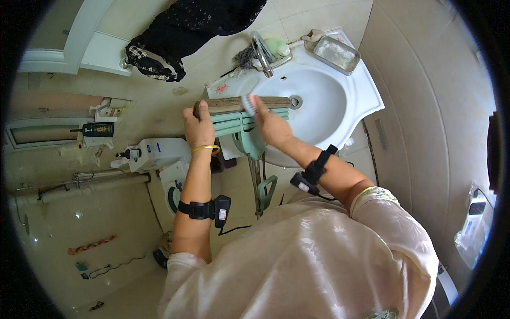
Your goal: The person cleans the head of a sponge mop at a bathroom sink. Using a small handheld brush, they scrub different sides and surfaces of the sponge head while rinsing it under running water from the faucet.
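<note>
A green plastic mop head (227,127) with a brown sponge strip (227,105) lies over the left part of the white washbasin (318,115), the strip reaching the drain. My left hand (199,125) grips the strip's left end, thumb on top. In my right hand (271,121) is a small brush (248,105) with pale bristles, held against the strip and the green frame. Below, the mop's metal pole (255,175) runs down toward my body, with a green lever handle (267,193) beside it.
The chrome faucet (261,54) arches over the basin's back edge. A metal soap tray (337,55) sits at the back right corner. Black clothing (191,30) hangs at upper left. A white toilet (165,155) stands left of the basin.
</note>
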Demonstrator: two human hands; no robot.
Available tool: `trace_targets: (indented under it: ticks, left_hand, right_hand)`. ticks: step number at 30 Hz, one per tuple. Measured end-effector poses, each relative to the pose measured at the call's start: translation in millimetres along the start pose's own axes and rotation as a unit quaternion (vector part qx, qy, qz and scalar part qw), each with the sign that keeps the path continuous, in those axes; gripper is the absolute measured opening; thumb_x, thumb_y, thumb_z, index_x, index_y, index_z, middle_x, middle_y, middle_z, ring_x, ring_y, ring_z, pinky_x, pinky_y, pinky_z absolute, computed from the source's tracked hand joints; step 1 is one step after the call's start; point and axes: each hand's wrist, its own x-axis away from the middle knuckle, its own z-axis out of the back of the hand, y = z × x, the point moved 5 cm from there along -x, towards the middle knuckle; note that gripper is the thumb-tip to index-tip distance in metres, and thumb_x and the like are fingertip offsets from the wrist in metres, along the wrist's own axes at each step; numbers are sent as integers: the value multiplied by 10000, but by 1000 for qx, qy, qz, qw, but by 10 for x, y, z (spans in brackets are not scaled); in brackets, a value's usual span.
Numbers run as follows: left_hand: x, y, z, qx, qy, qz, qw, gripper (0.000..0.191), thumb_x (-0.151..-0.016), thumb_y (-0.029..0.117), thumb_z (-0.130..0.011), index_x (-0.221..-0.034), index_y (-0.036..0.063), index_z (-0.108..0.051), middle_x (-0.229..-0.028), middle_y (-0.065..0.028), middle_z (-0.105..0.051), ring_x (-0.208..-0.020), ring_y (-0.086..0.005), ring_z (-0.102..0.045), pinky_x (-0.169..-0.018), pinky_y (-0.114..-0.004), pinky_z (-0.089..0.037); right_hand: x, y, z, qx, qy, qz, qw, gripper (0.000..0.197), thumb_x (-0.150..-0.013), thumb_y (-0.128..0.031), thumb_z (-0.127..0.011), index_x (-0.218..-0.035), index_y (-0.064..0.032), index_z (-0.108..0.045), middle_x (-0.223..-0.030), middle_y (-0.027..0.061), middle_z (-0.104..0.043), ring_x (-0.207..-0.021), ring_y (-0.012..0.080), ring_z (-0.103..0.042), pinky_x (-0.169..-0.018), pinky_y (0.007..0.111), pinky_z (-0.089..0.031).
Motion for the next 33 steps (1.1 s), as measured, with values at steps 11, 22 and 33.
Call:
trace_targets:
  ticks: [11, 22, 33]
  left_hand:
    - [92, -65, 35, -14, 18, 6, 1000, 480, -884, 448, -541, -1015, -14, -521, -970, -192, -611, -905, -339, -590, -815, -412, -449]
    - [55, -9, -59, -21, 25, -27, 999, 493, -879, 451, -549, -1030, -17, -520, -951, -194, -610, -889, -348, -583, -812, -415, -447]
    - [155, 277, -74, -12, 1, -27, 1000, 471, -846, 394, -579, -1059, -20, -511, -1027, -226, -593, -937, -365, -575, -828, -416, -441]
  right_hand:
    - [139, 32, 97, 27, -86, -12, 996, 588, -947, -212, -371, -1473, -151, -115, -1139, 341, -524, -951, 464, -563, -845, 494, -426]
    - [-420, 913, 55, 1, -55, -81, 995, 500, -994, -314, -243, -1419, -52, -249, -1141, 275, -579, -1028, 385, -577, -919, 435, -417]
    - [-802, 1185, 296, 121, -69, -62, 988, 528, -968, -247, -299, -1458, -106, -160, -1095, 276, -592, -959, 378, -612, -829, 440, -471]
